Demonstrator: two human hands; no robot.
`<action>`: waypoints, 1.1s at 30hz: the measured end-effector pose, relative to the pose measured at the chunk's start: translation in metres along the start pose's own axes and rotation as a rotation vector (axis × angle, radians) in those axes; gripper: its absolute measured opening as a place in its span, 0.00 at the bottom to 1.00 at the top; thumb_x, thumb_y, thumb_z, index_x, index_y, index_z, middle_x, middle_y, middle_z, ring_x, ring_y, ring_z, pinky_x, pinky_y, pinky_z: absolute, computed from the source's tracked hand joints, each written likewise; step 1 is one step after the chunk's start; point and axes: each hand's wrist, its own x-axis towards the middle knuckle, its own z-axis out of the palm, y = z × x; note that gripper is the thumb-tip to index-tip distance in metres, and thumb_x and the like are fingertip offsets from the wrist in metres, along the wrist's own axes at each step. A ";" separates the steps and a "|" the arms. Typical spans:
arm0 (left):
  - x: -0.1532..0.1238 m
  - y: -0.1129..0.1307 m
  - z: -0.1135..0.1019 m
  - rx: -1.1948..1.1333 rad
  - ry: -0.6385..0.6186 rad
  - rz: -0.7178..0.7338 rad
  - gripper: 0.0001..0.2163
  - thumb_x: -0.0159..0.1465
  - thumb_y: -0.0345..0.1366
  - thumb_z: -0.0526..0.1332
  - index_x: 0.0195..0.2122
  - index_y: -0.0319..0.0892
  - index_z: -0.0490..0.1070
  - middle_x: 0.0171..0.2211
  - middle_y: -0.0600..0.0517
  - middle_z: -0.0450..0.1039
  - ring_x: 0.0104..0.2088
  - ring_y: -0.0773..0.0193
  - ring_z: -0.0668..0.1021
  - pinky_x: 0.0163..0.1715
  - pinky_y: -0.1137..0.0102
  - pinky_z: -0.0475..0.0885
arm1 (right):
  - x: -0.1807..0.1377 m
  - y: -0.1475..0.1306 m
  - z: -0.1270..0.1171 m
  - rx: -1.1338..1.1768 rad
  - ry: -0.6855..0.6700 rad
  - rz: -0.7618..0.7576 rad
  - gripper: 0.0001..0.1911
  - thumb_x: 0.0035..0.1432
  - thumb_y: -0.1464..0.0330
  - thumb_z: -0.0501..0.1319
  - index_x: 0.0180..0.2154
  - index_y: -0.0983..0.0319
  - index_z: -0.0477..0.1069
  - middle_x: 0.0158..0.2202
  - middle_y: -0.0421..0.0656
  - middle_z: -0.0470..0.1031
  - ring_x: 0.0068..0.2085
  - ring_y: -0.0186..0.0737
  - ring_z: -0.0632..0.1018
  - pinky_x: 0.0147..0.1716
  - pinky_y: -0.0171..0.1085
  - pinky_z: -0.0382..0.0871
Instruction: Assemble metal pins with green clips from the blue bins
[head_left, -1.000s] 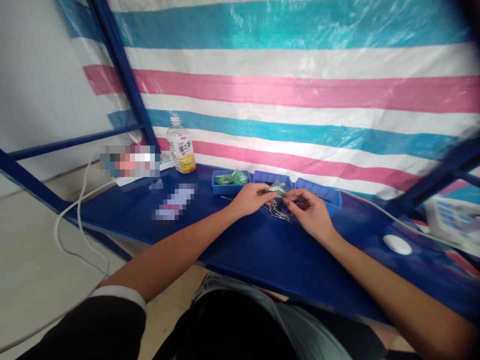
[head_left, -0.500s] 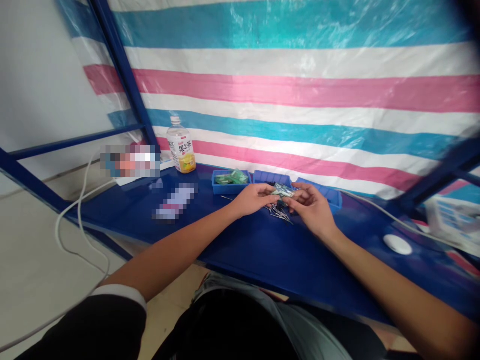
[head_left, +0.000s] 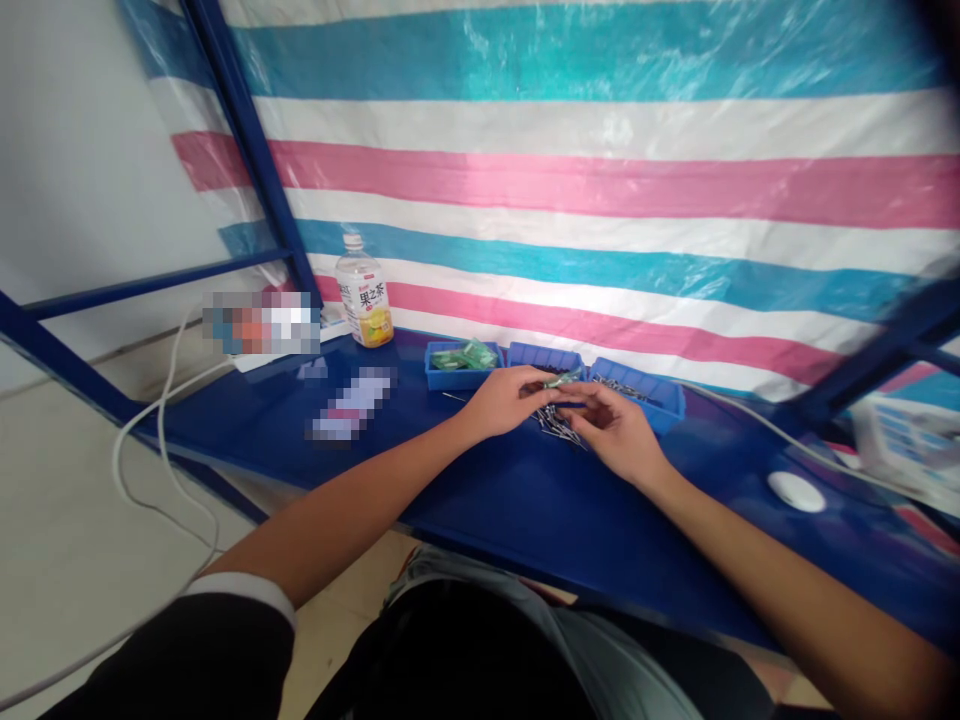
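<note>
The person's left hand pinches a small, clear greenish plastic packet between thumb and fingertips, holding it raised above the blue metal tabletop, probably so that its far end sticks out free toward the other hand. The right hand curls in from the opposite side, fingers bent just beside the packet and thumb lower and apart from them; whether it grips anything cannot be told. Directly below the grip lies a loose pile of thin, silvery and dark metal rods, perhaps heaped there to be within easy reach of both hands. Just beyond the grip stand three shallow blue plastic bins in a row, apparently set close to keep different pieces apart: the left bin holds shiny green plastic packets, the middle bin dark small pieces, the right bin slender silvery and dark ones. A clear plastic bottle with a yellow fruit label stands well left of the grip, seemingly out of the arms' way. Fingers cover both ends of the packet, so its contents cannot be read; the hands also hide part of the rod pile and the near walls of the middle and right bins, and the small pieces in the middle bin are too dark to identify.
</note>
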 end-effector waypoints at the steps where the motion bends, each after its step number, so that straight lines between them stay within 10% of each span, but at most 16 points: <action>1: 0.001 -0.001 -0.002 0.017 0.014 -0.015 0.15 0.71 0.41 0.66 0.55 0.42 0.81 0.46 0.44 0.85 0.43 0.58 0.86 0.47 0.61 0.82 | -0.001 0.000 0.000 -0.014 0.001 -0.001 0.21 0.64 0.54 0.72 0.54 0.55 0.77 0.55 0.49 0.83 0.52 0.50 0.85 0.54 0.50 0.83; 8: 0.006 0.014 -0.058 0.559 0.178 0.160 0.14 0.76 0.34 0.58 0.57 0.47 0.80 0.54 0.47 0.82 0.53 0.58 0.81 0.60 0.57 0.75 | -0.002 -0.003 -0.001 -0.145 0.075 0.026 0.16 0.67 0.53 0.69 0.49 0.56 0.79 0.49 0.48 0.84 0.44 0.48 0.85 0.40 0.45 0.84; 14: 0.002 0.005 -0.103 0.998 0.204 -0.283 0.16 0.73 0.35 0.57 0.53 0.48 0.84 0.59 0.45 0.77 0.58 0.47 0.76 0.60 0.49 0.70 | -0.004 -0.003 -0.001 -0.266 0.044 0.022 0.16 0.68 0.52 0.67 0.48 0.55 0.80 0.49 0.47 0.84 0.37 0.44 0.84 0.36 0.44 0.81; 23: -0.002 0.002 -0.102 1.063 0.092 -0.442 0.24 0.75 0.55 0.54 0.56 0.45 0.81 0.59 0.40 0.76 0.59 0.40 0.75 0.59 0.45 0.67 | -0.003 -0.004 -0.001 -0.282 0.022 0.038 0.18 0.68 0.50 0.66 0.48 0.56 0.80 0.45 0.46 0.83 0.35 0.43 0.82 0.34 0.43 0.80; 29: 0.001 -0.003 -0.097 1.066 0.153 -0.417 0.24 0.74 0.49 0.57 0.68 0.50 0.72 0.58 0.39 0.74 0.58 0.40 0.76 0.59 0.47 0.68 | -0.003 -0.005 0.000 -0.301 0.008 0.032 0.18 0.68 0.50 0.66 0.48 0.55 0.80 0.44 0.46 0.84 0.39 0.47 0.83 0.35 0.45 0.81; 33: 0.001 -0.005 -0.091 1.117 0.156 -0.483 0.23 0.74 0.52 0.55 0.58 0.48 0.82 0.56 0.37 0.73 0.58 0.37 0.74 0.59 0.44 0.67 | -0.003 -0.003 -0.001 -0.312 -0.008 0.032 0.18 0.69 0.50 0.66 0.49 0.55 0.80 0.44 0.46 0.84 0.38 0.47 0.83 0.35 0.44 0.82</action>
